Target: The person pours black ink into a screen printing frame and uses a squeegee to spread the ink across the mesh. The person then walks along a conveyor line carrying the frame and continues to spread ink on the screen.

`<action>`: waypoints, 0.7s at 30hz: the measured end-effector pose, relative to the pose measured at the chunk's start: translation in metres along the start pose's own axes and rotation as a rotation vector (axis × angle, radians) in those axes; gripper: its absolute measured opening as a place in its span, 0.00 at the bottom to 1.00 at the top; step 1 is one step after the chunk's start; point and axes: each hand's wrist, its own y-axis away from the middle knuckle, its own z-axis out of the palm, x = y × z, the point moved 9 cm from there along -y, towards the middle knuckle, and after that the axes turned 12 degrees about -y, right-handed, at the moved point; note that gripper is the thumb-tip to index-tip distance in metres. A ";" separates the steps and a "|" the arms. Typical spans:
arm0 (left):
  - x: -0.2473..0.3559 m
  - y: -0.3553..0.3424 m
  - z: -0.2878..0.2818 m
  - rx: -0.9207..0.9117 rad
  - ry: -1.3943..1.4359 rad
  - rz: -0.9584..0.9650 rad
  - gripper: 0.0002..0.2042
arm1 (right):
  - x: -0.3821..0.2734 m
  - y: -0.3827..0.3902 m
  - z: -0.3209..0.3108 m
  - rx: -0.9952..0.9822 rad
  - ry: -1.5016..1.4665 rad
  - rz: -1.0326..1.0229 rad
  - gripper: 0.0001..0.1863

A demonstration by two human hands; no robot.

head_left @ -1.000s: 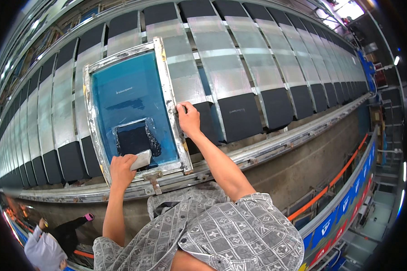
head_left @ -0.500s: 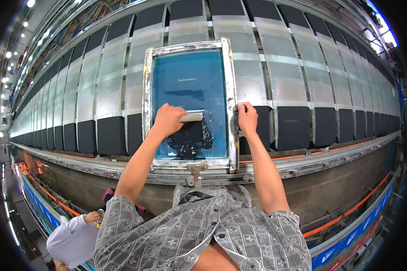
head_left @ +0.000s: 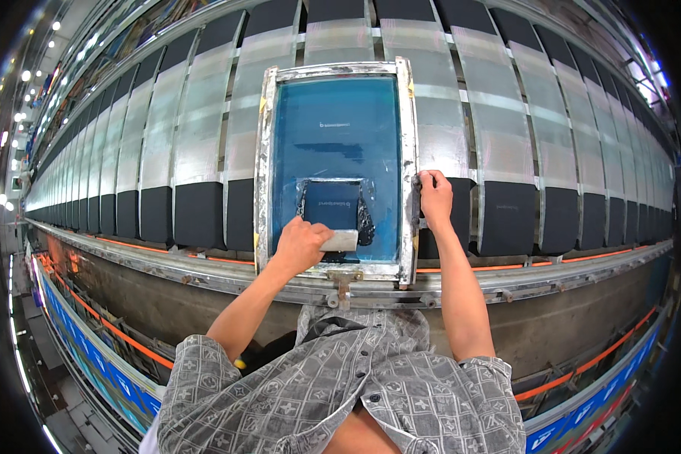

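Note:
A screen-printing frame (head_left: 265,174) with pale, ink-stained bars and blue mesh (head_left: 337,98) lies in front of me. My left hand (head_left: 301,246) is closed around a squeegee (head_left: 340,240), whose pale blade end rests on the mesh near the frame's near bar. Black ink (head_left: 366,223) borders a dark rectangular area on the mesh, just beyond the squeegee. My right hand (head_left: 436,198) is closed at the frame's right bar, its fingertips pinching the outer edge; what exactly lies under them is partly hidden.
Long grey printing boards (head_left: 499,144) stand side by side to both sides, with dark fabric pieces (head_left: 507,216) over their near ends. A metal rail (head_left: 166,268) runs along the near side. A metal bracket (head_left: 343,284) joins the frame to it. Orange bars (head_left: 575,367) lie behind me.
My left hand has drawn the squeegee toward me, baring a dark rectangle with small pale print on the mesh. My right hand keeps its hold. The view has shifted, and the person at lower left is mostly out.

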 end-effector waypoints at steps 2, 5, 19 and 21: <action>0.000 0.001 -0.004 -0.055 0.036 0.025 0.21 | -0.007 -0.001 0.002 -0.046 -0.010 0.020 0.14; -0.024 -0.022 -0.020 0.018 0.055 0.003 0.18 | -0.009 0.004 0.006 -0.139 -0.164 0.169 0.12; 0.013 0.058 -0.019 0.348 -0.019 -0.118 0.29 | -0.055 0.015 0.012 0.065 -0.090 -0.031 0.15; -0.009 0.069 -0.020 0.323 -0.014 -0.149 0.28 | -0.062 0.028 0.036 0.061 -0.078 -0.047 0.17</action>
